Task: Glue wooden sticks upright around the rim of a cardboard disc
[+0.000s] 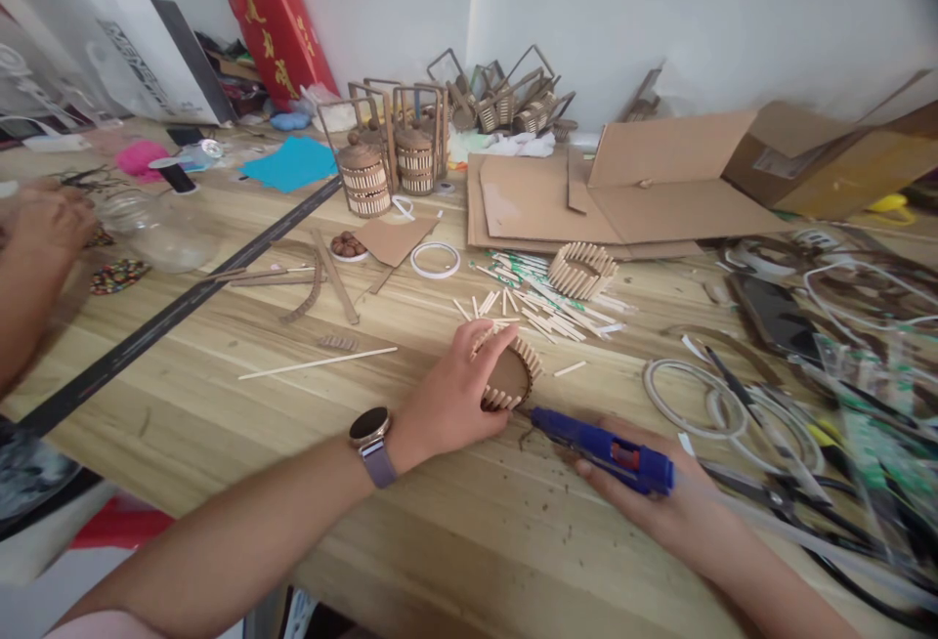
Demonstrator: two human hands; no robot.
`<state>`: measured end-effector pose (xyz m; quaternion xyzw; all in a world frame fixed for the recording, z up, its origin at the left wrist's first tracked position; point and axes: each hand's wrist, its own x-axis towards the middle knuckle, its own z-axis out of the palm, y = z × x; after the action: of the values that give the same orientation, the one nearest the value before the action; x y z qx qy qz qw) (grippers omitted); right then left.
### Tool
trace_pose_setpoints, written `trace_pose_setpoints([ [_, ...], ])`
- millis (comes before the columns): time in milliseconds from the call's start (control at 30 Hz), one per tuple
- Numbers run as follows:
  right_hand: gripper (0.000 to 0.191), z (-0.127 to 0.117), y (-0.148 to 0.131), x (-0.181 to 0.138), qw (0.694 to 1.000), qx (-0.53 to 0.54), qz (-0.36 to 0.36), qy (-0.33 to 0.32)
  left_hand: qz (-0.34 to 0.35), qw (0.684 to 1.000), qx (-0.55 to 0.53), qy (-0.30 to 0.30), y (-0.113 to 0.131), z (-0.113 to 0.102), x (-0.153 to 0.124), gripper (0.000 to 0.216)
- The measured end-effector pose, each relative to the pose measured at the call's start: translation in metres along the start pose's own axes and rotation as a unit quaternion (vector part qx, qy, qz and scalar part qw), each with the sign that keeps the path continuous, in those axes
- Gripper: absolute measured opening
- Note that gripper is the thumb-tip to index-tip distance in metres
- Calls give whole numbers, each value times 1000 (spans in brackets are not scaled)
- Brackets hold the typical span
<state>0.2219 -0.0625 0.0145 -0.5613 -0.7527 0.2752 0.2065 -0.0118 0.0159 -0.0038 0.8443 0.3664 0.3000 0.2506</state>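
Note:
My left hand [454,395], with a watch on its wrist, grips a small round cardboard basket [511,377] ringed with short wooden sticks, resting on the wooden table [293,444]. My right hand [645,497] lies on the table closed around a blue glue gun [605,448]. The gun's nozzle points left and touches the lower edge of the basket. A scatter of short wooden sticks [542,312] lies just behind the basket, and another stick-ringed ring [582,270] stands beyond them.
Flat cardboard sheets and boxes [645,194] lie at the back right. Finished stick baskets in frames [388,165] stand at the back centre. Wires, tools and plastic bags [828,375] crowd the right side. Another person's hand [44,219] is at the far left beside a glass jar [165,229].

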Motion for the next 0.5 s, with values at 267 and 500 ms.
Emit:
trace_pose_setpoints([
  [267,29,-6,1,-3,983,98,124,89,-6,1000,3,-1,1,-2,1,95],
  [500,54,-24,-1,-9,928,266,202,-163,-3,1000,9,0,1,-1,0,94],
])
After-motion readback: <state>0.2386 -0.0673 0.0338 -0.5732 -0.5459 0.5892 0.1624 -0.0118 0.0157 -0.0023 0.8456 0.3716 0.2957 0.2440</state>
